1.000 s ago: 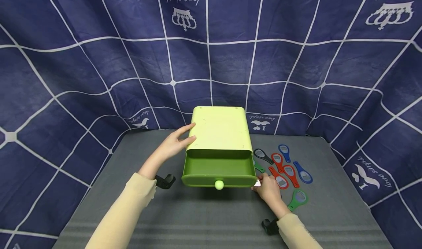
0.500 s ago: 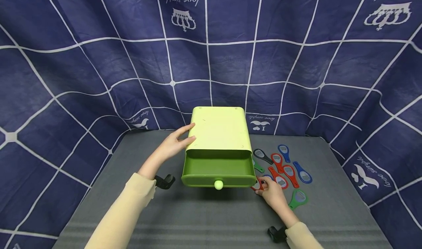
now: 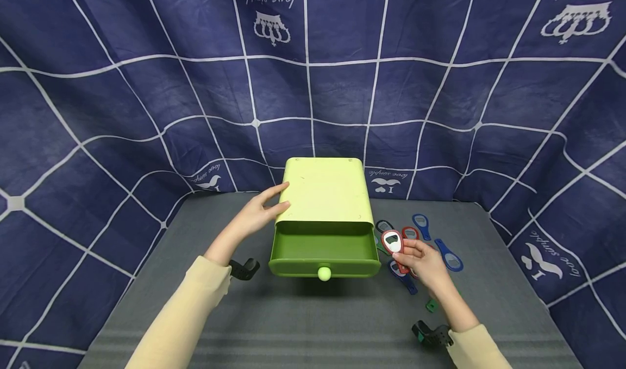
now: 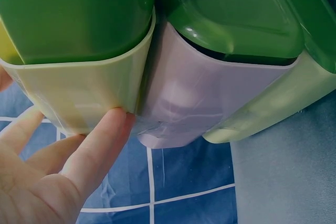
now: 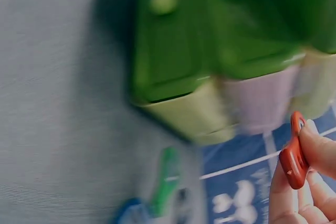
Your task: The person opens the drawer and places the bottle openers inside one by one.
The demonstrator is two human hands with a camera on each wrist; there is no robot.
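Observation:
In the head view my left hand (image 3: 256, 214) rests its extended fingers against the left side of a pale yellow-green cabinet (image 3: 327, 189). The left wrist view shows those fingertips touching the cream shell (image 4: 79, 95) just below its rim. A dark green top drawer (image 3: 325, 269) with a round knob is pulled out; its visible inside is bare. Right of it, my right hand (image 3: 425, 263) pinches a red bottle opener (image 3: 393, 243) between thumb and fingers, its metal plate facing up. In the right wrist view the bottle opener (image 5: 295, 156) shows edge-on, above the table.
Several more bottle openers lie right of the cabinet, among them a blue one (image 3: 449, 255), another blue one (image 3: 403, 276) and a black one (image 3: 385, 225); some are partly hidden by my right hand. A pink tier (image 4: 210, 93) sits below the top one. A blue curtain (image 3: 342, 92) hangs behind.
My right hand has picked up the red bottle opener from beside the drawer's front right corner and moved it up and right, uncovering a blue one. The left hand and drawer stay still.

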